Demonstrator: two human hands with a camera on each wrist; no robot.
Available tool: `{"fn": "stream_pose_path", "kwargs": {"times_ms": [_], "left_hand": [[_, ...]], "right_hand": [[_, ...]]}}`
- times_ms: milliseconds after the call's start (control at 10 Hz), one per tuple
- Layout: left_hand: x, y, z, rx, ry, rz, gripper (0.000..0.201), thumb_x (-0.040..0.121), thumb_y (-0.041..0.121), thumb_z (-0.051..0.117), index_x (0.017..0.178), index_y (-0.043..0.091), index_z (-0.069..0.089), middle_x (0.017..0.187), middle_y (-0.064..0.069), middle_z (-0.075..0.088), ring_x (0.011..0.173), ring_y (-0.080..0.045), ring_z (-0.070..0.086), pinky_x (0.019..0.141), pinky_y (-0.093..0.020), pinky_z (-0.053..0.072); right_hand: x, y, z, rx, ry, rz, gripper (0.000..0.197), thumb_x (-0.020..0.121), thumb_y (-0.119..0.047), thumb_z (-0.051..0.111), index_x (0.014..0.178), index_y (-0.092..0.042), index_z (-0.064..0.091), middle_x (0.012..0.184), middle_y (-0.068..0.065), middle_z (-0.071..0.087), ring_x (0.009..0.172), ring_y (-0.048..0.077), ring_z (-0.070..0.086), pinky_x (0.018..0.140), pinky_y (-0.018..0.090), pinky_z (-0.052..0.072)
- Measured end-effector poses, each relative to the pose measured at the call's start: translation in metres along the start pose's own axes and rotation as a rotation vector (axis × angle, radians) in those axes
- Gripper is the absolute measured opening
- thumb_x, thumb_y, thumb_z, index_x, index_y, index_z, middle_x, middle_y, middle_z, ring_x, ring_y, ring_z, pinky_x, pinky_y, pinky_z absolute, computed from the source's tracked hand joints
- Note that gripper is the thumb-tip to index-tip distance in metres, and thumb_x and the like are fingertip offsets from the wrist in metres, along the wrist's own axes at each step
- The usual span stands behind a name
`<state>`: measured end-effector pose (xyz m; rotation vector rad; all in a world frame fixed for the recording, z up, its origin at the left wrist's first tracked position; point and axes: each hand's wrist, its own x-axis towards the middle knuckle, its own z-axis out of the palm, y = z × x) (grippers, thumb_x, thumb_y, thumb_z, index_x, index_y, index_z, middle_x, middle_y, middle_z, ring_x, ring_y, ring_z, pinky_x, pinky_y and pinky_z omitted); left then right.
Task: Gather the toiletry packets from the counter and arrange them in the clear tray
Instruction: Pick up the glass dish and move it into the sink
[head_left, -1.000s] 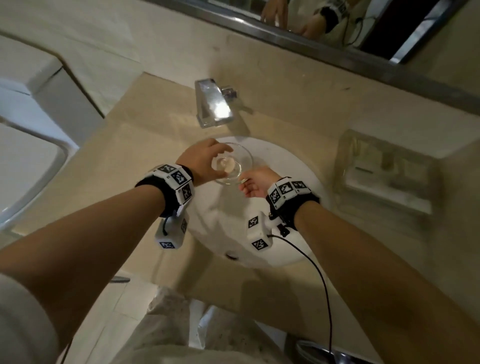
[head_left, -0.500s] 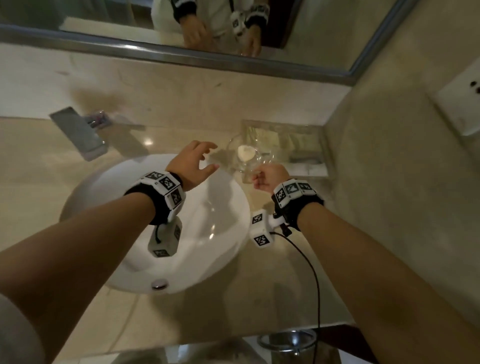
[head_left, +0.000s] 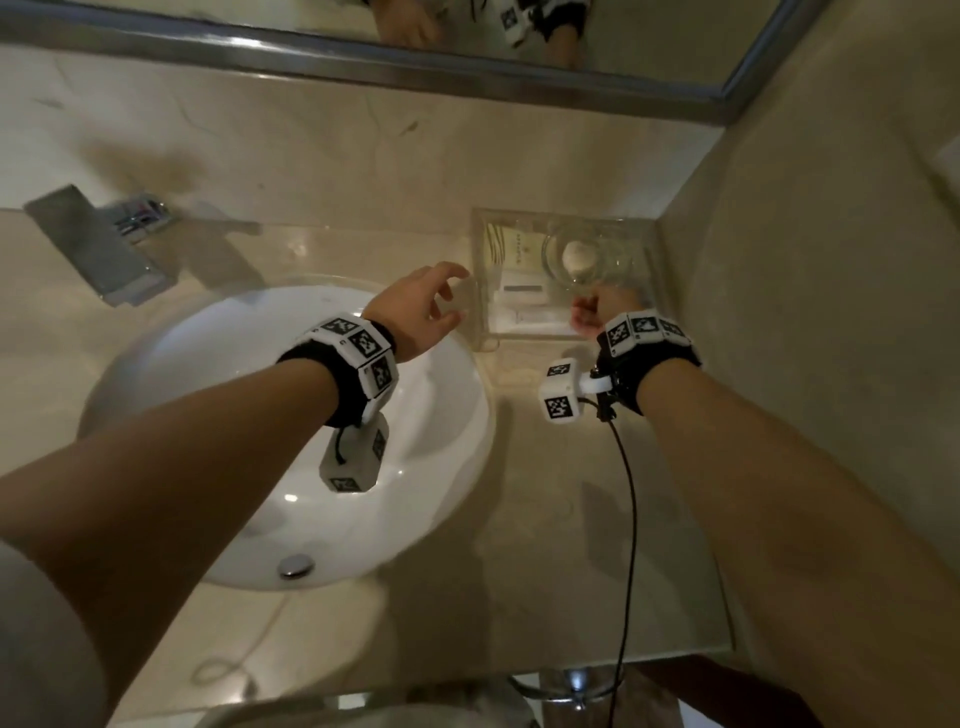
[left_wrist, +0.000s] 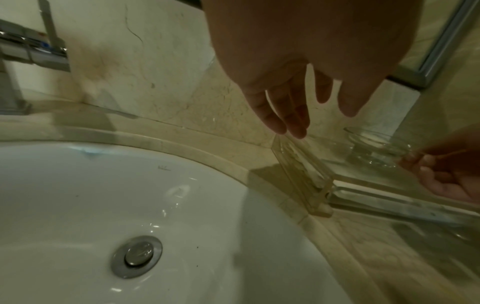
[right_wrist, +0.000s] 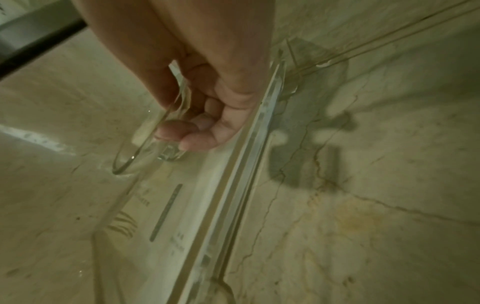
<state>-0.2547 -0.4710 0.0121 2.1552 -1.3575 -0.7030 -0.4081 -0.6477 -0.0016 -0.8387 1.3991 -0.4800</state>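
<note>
A clear tray (head_left: 477, 291) stands in the counter's back right corner. Several pale toiletry packets (head_left: 522, 288) lie in its left half. My right hand (head_left: 597, 312) pinches the rim of a small glass bowl (head_left: 615, 260) with a white soap (head_left: 577, 255) in it, over the tray's right half. The right wrist view shows my right hand (right_wrist: 176, 119) on the bowl's rim (right_wrist: 145, 148), with the tray wall (right_wrist: 241, 185) and a packet (right_wrist: 166, 209) below. My left hand (head_left: 447, 293) hovers open and empty beside the tray's left wall (left_wrist: 303, 174).
A white sink basin (head_left: 260, 415) with a metal drain (head_left: 296, 564) lies left of the tray, and a chrome faucet (head_left: 98, 249) stands at the far left. A mirror (head_left: 467, 31) runs along the back. A wall (head_left: 831, 312) closes the right side.
My right hand has carried the bowl with the soap from above the sink rightward to over the tray. My left hand let go of the bowl and trails behind, open.
</note>
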Motion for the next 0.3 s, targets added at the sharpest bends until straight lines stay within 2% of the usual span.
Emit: {"fn": "stream_pose_path", "kwargs": {"times_ms": [100,200,300], "left_hand": [[0.003,-0.003,-0.001,-0.004,0.011,-0.016,0.046,0.09,0.026,0.053,0.134,0.019,0.041,0.118,-0.008,0.057,0.086,-0.016,0.055,0.081,-0.025,0.041],[-0.001,-0.001,-0.003,-0.013,0.006,-0.024,0.045,0.09,0.025,0.053,0.133,0.019,0.041,0.117,-0.008,0.058,0.087,-0.019,0.057,0.082,-0.026,0.042],[0.0,0.0,-0.005,-0.029,0.038,-0.018,0.044,0.091,0.025,0.052,0.133,0.019,0.041,0.116,-0.007,0.058,0.087,-0.02,0.057,0.083,-0.028,0.042]], "right_hand": [[0.002,-0.001,0.003,0.051,-0.001,0.013,0.023,0.097,-0.006,0.037,0.076,-0.007,0.048,0.065,0.006,0.048,0.053,0.013,0.04,0.054,0.023,0.04],[0.008,0.0,0.005,0.016,0.035,0.024,0.023,0.099,-0.016,0.037,0.08,-0.009,0.049,0.063,0.004,0.047,0.05,0.013,0.041,0.048,0.023,0.04],[0.013,0.006,0.007,-0.189,0.101,-0.01,0.039,0.095,-0.042,0.039,0.076,-0.01,0.051,0.059,0.002,0.05,0.047,0.014,0.045,0.044,0.026,0.038]]}}
